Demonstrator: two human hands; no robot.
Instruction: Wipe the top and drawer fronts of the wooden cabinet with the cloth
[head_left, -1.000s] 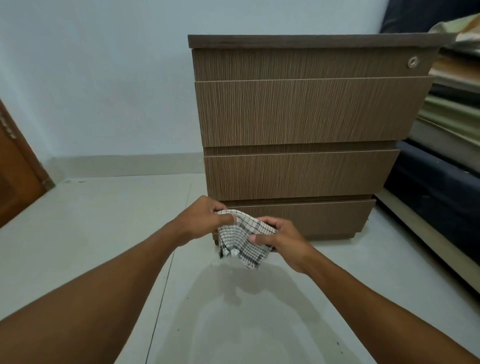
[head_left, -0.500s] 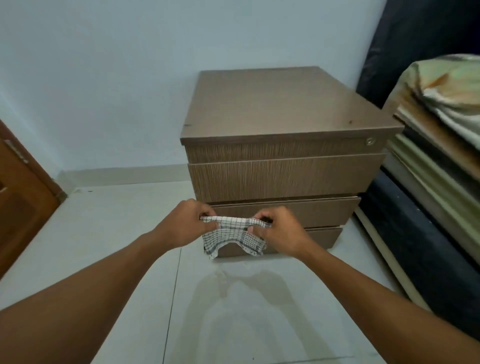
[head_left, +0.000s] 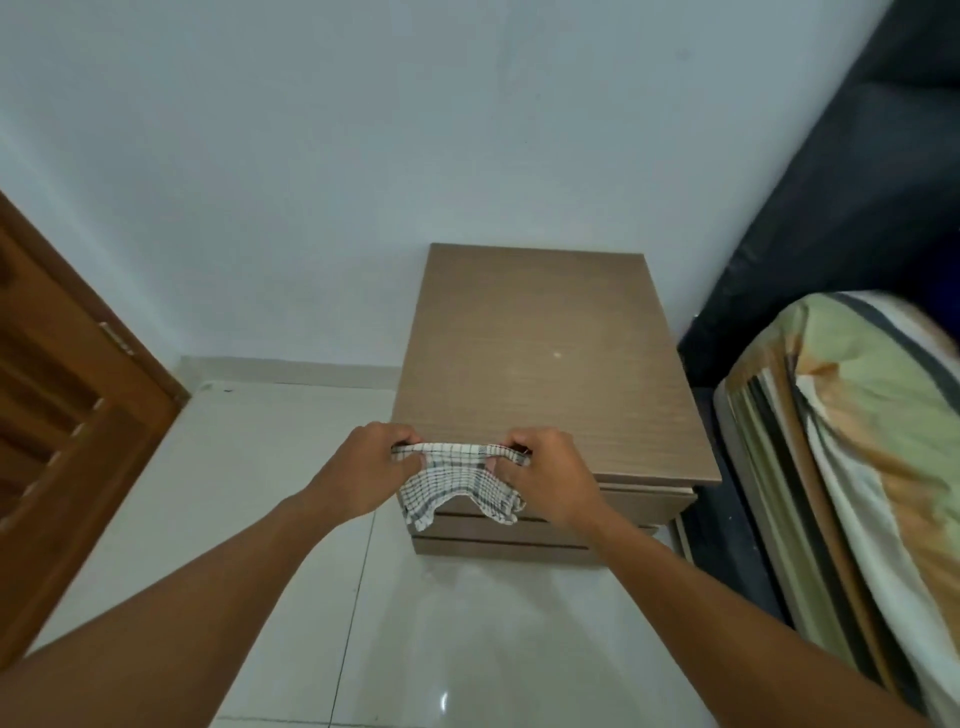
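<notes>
The wooden cabinet (head_left: 540, 358) stands against the pale wall, seen from above, its bare brown top facing me. Its drawer fronts (head_left: 639, 501) show only as narrow strips below the front edge. A white checked cloth (head_left: 457, 480) is stretched between my hands in front of the cabinet's front-left corner. My left hand (head_left: 363, 470) pinches the cloth's left end. My right hand (head_left: 550, 475) pinches its right end. The lower part of the cloth hangs loose over the top drawer front.
A brown wooden door (head_left: 57, 415) stands at the left. A dark mattress leans against the wall at the right (head_left: 852, 187), with a stack of folded bedding (head_left: 857, 457) close beside the cabinet. Glossy white floor tiles (head_left: 415, 649) lie in front.
The view has risen from level with the drawer fronts to above the cabinet, so the top now shows. Both hands lifted the cloth and pulled it out flat between them.
</notes>
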